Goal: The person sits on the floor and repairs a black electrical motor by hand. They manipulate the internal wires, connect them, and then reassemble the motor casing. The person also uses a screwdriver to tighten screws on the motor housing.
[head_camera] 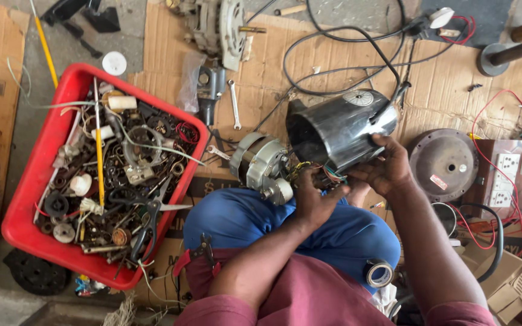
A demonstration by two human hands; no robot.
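Motor work partly open, by the look of it: the shiny black cylindrical motor housing (339,130) is off the grey metal motor core with its copper windings (261,163), and coloured wires (327,175) run loose between them. Rejoining or further stripping appears undone.

Right hand (385,169) grips the housing's lower rear edge, fingers wrapped around it, open mouth facing left. Left hand (315,199) sits just below the wires, fingers curled narrow at them; actual pinch can't be confirmed. Core rests on the blue-trousered knee (243,217), beside the red plastic tray of scrap parts (31,181).
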